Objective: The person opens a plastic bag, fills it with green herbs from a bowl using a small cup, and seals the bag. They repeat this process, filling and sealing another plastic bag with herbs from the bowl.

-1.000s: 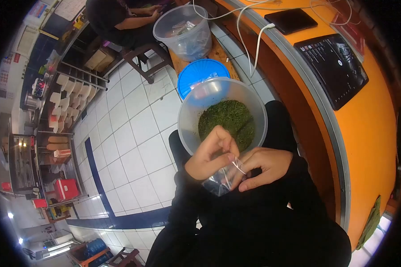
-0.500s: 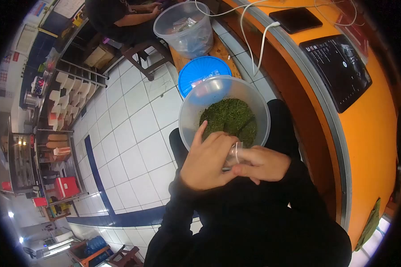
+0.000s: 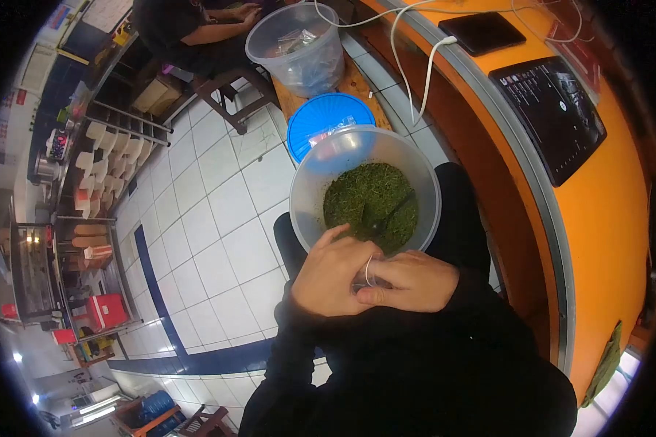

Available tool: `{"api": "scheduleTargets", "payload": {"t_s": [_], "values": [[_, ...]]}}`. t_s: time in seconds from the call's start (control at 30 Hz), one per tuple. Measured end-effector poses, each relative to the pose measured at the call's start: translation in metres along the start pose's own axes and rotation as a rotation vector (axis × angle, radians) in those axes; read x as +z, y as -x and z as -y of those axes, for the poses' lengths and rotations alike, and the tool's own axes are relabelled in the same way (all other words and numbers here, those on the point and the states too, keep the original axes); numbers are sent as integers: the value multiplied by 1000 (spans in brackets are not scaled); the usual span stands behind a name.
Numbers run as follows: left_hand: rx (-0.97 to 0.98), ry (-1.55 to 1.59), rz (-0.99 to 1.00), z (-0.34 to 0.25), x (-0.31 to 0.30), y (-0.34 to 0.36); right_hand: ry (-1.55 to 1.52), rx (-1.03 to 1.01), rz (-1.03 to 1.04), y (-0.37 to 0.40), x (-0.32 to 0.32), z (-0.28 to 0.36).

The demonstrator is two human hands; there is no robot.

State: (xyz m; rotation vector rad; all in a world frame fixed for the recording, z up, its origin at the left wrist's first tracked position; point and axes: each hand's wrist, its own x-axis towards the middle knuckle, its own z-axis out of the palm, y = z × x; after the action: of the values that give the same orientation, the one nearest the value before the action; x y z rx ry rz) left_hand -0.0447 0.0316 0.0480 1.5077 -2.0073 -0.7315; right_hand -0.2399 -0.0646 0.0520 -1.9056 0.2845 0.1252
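Observation:
A small clear plastic bag [image 3: 370, 275] is pinched between my two hands, mostly hidden by the fingers. My left hand [image 3: 334, 275] is closed on its left side, with the index finger sticking out toward the bucket. My right hand [image 3: 417, 281] closes on the other side, thumb pressed in. Just beyond them, between my legs, a translucent plastic bucket [image 3: 307, 191] holds chopped dried green herbs [image 3: 368, 191]. A dark utensil handle [image 3: 401, 208] seems to lie in the herbs.
Behind the bucket, a blue lid [image 3: 329, 116] carries small clear bags. A second bucket [image 3: 302, 69] with packets stands on a wooden bench [image 3: 357, 81]. A co-worker [image 3: 189, 33] sits at the back. On the orange counter [image 3: 612, 240] lie a tablet [image 3: 550, 120], a dark device [image 3: 481, 34] and white cables.
Both hands have drawn closer together around the bag and sit slightly lower. My left index finger has bent down from its raised position.

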Motion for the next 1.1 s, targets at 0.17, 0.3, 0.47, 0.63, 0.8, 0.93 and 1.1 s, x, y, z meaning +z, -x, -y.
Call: {"api": "scheduleTargets", "payload": {"t_s": [0.17, 0.3, 0.47, 0.63, 0.8, 0.93, 1.1], "values": [[-8, 74, -43, 16, -6, 4, -24, -161, -277, 3, -2, 13], [-115, 204, -192, 25, -20, 4, -133, -215, -709, -2, -18, 2], [-188, 159, -443, 58, -15, -12, 556, 109, -632, -39, -41, -52], [-209, 50, -557, 76, 7, -27, 1017, 559, -168, -95, -43, -116], [-254, 134, -574, 72, 10, -23, 1112, 684, 39, -121, -34, -152], [-260, 160, -599, 74, 12, -24, 1197, 670, 281, -123, -36, -161], [-239, 184, -620, 78, 13, -21, 1152, 686, 344, -122, -39, -159]]}}
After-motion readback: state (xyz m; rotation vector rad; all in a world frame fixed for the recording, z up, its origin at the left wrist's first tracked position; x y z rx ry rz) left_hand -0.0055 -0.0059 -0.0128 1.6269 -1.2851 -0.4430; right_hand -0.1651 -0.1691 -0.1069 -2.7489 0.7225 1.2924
